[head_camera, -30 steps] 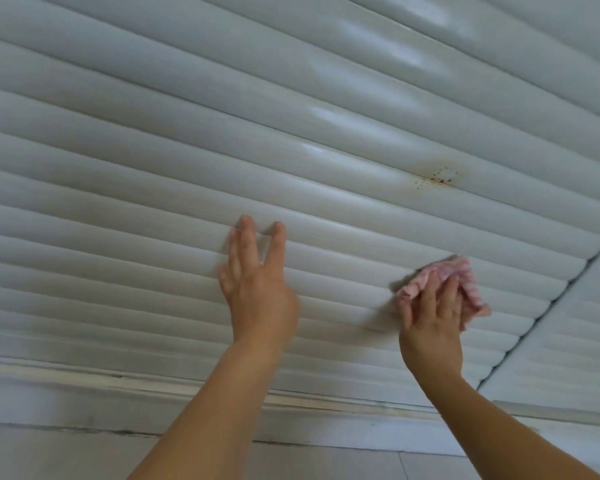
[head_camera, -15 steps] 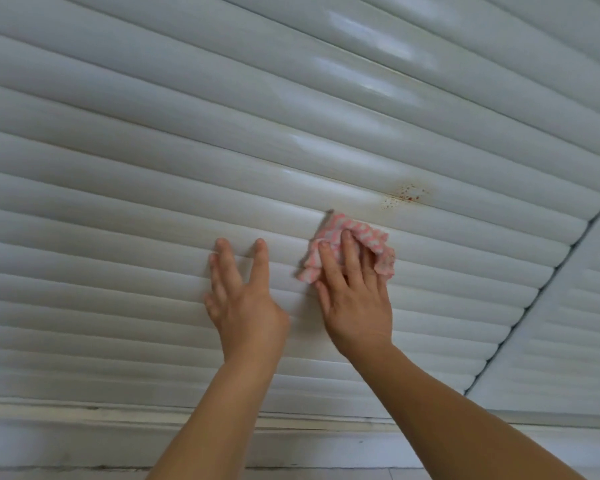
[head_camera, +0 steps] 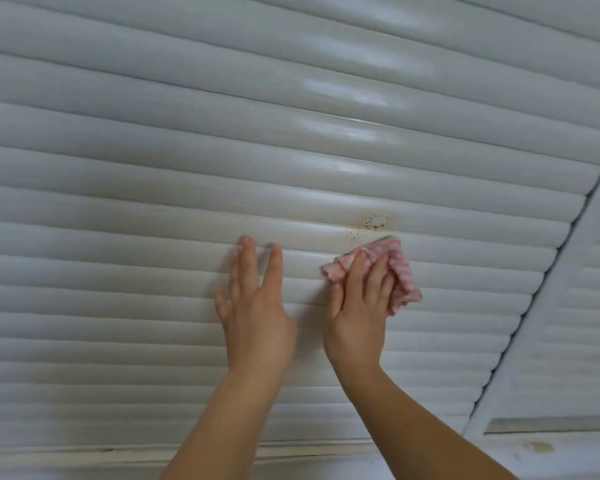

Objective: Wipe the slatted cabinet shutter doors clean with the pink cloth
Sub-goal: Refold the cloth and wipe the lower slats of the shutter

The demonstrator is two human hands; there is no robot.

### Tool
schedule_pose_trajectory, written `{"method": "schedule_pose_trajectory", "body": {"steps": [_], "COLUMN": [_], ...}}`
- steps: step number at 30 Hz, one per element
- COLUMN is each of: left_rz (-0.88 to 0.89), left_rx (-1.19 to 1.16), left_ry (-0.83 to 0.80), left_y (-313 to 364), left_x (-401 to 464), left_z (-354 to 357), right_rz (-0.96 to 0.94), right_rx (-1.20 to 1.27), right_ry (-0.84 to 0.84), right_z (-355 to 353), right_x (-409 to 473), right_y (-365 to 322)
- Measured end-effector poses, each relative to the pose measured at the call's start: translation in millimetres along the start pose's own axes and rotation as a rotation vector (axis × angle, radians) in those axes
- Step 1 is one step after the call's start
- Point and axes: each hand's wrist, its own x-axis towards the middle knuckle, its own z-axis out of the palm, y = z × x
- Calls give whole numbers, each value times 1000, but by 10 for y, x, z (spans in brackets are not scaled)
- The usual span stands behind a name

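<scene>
I see the left hand [head_camera: 257, 317] spread flat, fingers [head_camera: 248, 268] extended, on the white slatted shutter door [head_camera: 118, 209]. Just right of it, the right hand [head_camera: 359, 317] presses the bunched pink cloth [head_camera: 400, 268] to the slats, fingers curled over it, just below a rusty speckled stain [head_camera: 373, 221].

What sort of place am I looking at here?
Probably a home, likely a kitchen: white slatted shutter doors fill the view, one slat carries a reddish splatter, and the right hand presses a pink cloth beside it.

bare slats [head_camera: 118, 209] left of hands
</scene>
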Motion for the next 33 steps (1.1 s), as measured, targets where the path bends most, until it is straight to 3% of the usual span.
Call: {"method": "schedule_pose_trajectory", "body": {"steps": [4, 10, 20, 26, 29, 33], "left_rz": [107, 52, 9, 97, 110, 176], "left_rx": [139, 197, 250, 353, 334, 286], "left_ry": [-12, -27, 7, 37, 38, 75], "left_y": [190, 192, 46, 123, 168, 94], "left_x": [174, 215, 42, 225, 262, 276], "left_z": [-118, -95, 100, -36, -44, -36], "right_rz": [-263, -394, -237, 128, 116, -90], "right_rx": [-56, -55, -26, 129, 104, -7], "right_ry": [4, -14, 68, 162, 167, 166], "right_z": [107, 17, -87, -183, -159, -105], "right_x": [-81, -15, 73, 263, 273, 243], "right_y": [-232, -8, 455, 506, 267, -113]}}
